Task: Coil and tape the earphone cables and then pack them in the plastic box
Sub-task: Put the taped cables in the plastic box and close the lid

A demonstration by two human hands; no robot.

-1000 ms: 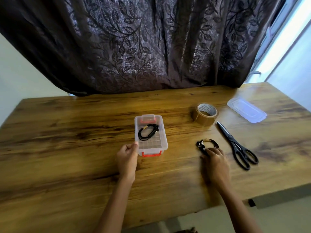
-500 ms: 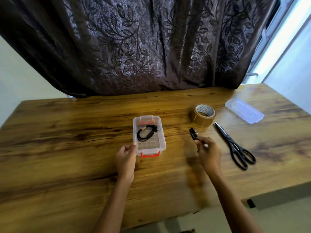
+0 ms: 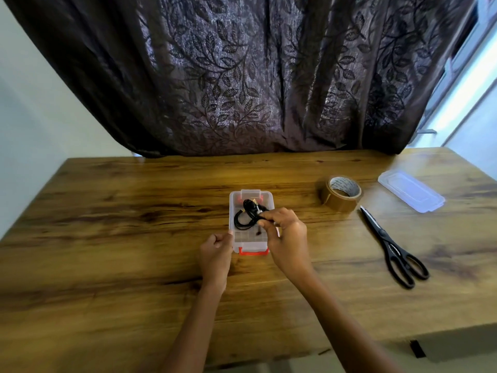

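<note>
- A dark curtain (image 3: 242, 76) with a leaf pattern hung across the back of the room, with a pale wall (image 3: 40, 117) to its left and a bright window (image 3: 481, 57) to its right.
- A wooden table (image 3: 107, 265) with strong grain filled the lower half of the view.
- On its right side lay black scissors (image 3: 392, 249), a clear lid (image 3: 411, 193) farther back, and a roll of brown tape (image 3: 341, 193) standing between the lid and the box.
- The window was cut off by the frame edge, and both forearms ran out of the bottom.
- The hands were motion-blurred, so the finger positions were hard to read.
- The plastic box (image 3: 231, 211), clear with an orange latch (image 3: 253, 252) on its near end, stood open at the table's centre.
- The right hand (image 3: 287, 238) was over the box, pinching the held coil (image 3: 252, 207) of black earphone cable at the box's far end.
- The left hand (image 3: 216, 251) was curled at the box's near left corner, apparently gripping it with the thumb on the rim.
- The packed coil (image 3: 239, 223), also black, lay inside the box, partly under the held one.
</note>
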